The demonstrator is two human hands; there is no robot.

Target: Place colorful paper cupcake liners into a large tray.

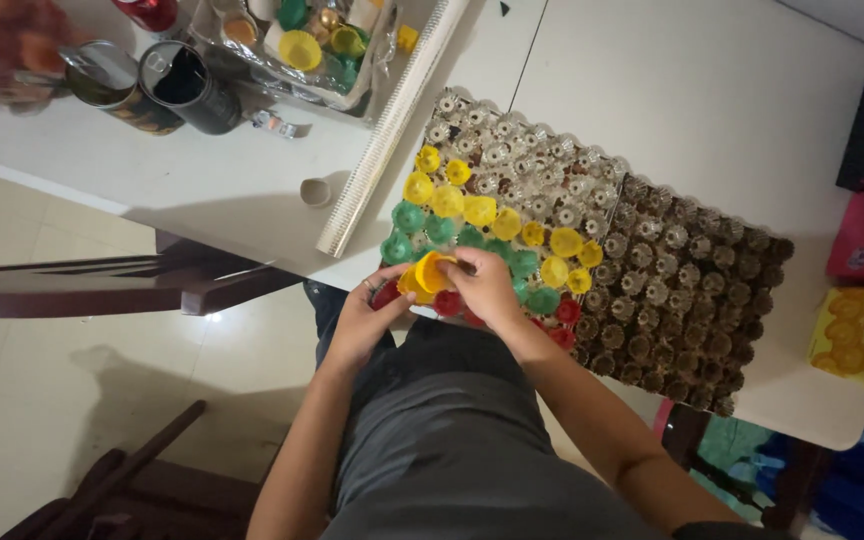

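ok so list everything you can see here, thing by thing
tray of cup moulds: one, brown and pale, on the white table
yellow caps: about a dozen, upper rows on the tray
green caps: several, row below the yellow
red caps: a few, near edge
tins: two, dark, far left
clear box of mixed caps: one, top
ridged strip: one, pale, beside the tray
yellow cap: one, held by both hands
left hand; right hand
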